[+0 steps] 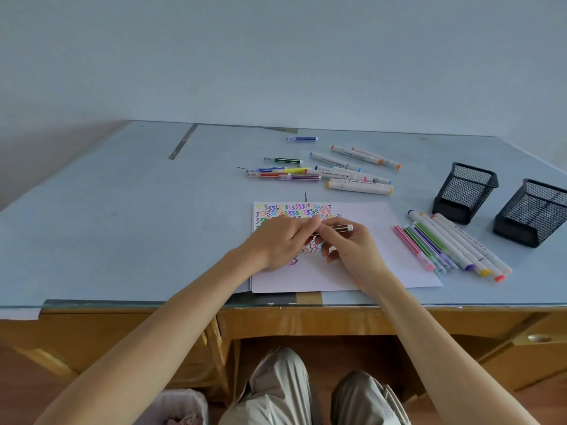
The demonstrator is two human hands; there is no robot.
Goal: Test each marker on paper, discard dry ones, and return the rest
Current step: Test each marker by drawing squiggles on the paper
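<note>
Two mesh holders (466,191); left hand (277,240), right hand (349,246) both pinching one brown marker (337,229)

Both forearms are seen bare, with no sleeves. Light grey-beige trousers (276,391) are worn, creased at the knees.

Beyond my paper (362,240), the thick white markers (352,174) read "APPI Marker"; smaller print is too blurred for me.

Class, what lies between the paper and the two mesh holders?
In the head view, a row of markers lies between the paper and the mesh holders.
</note>
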